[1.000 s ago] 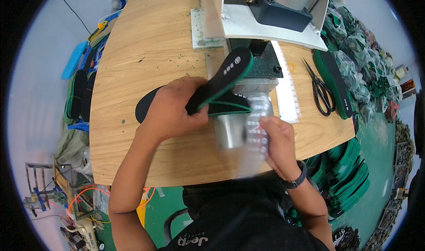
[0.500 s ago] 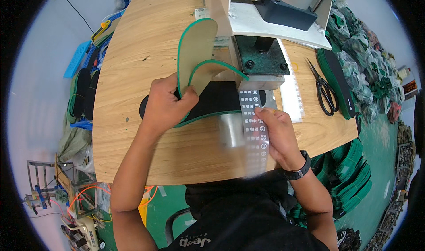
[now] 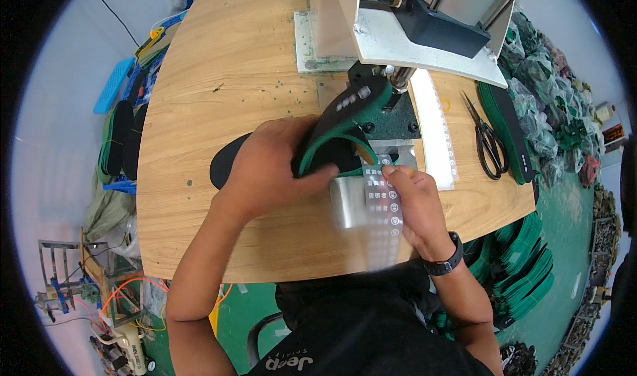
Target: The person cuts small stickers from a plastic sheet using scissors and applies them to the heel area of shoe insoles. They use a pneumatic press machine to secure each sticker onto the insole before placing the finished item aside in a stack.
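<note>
At a wooden table [image 3: 199, 243], my left hand [image 3: 262, 167] holds a curled insole [image 3: 352, 107], fingers behind it and thumb stretched across the front, slightly blurred, while my right hand [image 3: 417, 200] pinches a clear printed strip [image 3: 381, 203] between thumb and fingers. The insole stands bent up in front of the press head [image 3: 391, 125]; below, the black end of a lower insole [image 3: 227, 164] lies flat to the left of my hand. The strip hangs over the table's near side, beside a steel cylinder [image 3: 346, 207]. Should my left grip slacken, the bent foam could spring flat and knock the strip askew; a loose right pinch could let the film slip or wrinkle. The gravest risk is my fingers: both hands work near the press, and a stroke with them beneath could crush them.
</note>
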The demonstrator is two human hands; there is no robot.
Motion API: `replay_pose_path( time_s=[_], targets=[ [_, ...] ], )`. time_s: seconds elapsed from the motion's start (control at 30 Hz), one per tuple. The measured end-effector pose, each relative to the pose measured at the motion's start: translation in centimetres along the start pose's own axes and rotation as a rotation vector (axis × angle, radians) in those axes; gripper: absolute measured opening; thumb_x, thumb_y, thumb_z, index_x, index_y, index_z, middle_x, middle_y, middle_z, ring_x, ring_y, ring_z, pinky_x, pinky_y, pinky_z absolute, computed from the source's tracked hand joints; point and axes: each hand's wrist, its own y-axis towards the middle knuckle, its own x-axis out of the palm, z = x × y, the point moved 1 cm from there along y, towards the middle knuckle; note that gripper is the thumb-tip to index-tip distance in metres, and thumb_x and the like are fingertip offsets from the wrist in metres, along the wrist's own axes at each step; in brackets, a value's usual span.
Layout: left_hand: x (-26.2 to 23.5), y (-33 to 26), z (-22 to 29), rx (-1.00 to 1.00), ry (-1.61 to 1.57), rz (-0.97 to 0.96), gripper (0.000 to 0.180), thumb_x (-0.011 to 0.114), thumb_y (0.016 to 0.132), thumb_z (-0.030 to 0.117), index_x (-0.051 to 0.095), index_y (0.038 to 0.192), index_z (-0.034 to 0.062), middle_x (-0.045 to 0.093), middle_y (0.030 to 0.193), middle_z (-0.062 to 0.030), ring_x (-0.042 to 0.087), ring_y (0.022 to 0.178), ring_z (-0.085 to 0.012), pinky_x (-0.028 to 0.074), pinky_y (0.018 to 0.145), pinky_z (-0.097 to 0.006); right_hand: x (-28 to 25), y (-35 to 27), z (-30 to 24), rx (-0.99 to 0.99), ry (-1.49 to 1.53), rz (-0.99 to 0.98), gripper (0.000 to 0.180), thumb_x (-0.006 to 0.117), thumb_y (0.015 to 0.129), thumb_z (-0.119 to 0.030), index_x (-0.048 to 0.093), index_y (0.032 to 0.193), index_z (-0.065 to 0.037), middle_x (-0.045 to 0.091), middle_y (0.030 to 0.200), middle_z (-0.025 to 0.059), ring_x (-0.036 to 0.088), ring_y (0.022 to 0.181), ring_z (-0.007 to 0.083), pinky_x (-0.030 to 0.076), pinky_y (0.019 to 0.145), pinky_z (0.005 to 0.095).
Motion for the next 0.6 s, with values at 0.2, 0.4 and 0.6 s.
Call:
replay_pose_path(
  time_s=[0.2,0.4,0.6],
  targets=[
    [0.4,0.0,0.0,0.035,0.197,-0.039,0.071,0.08,0.066,0.033,0.053,0.123,0.0013,0.062,0.108,-0.0207,0.06,0.097,-0.0381,0.047,0.09,-0.04,-0.5,0.1,0.3,-0.044,-0.012,-0.035,0.017,0.056,0.092,-0.014,0.06,0.081,-0.002,0.059,0.072,0.0025,0.055,0.057,0.0076,0.043,0.047,0.0208],
    [-0.4,-0.3,0.5,-0.07,0.144,-0.087,0.038,0.07,0.071,0.022,0.063,0.102,0.0023,0.063,0.097,-0.0196,0.059,0.091,-0.0381,0.049,0.081,-0.041,-0.9,-3.8,0.9,-0.008,-0.009,-0.007,0.017,0.056,0.092,-0.014,0.061,0.082,0.0,0.059,0.074,0.004,0.057,0.06,0.0084,0.052,0.053,0.0232],
    [-1.4,-0.4,-0.3,-0.324,-0.273,0.137,0.011,0.054,0.076,0.006,0.059,0.081,-0.0025,0.054,0.059,-0.0109,0.049,0.053,-0.0197,0.044,0.055,-0.031,-0.7,-2.8,-0.3,-0.013,0.023,0.032,0.02,0.055,0.093,-0.014,0.06,0.079,0.001,0.059,0.069,0.0037,0.056,0.056,0.0088,0.046,0.048,0.0213]
  ],
)
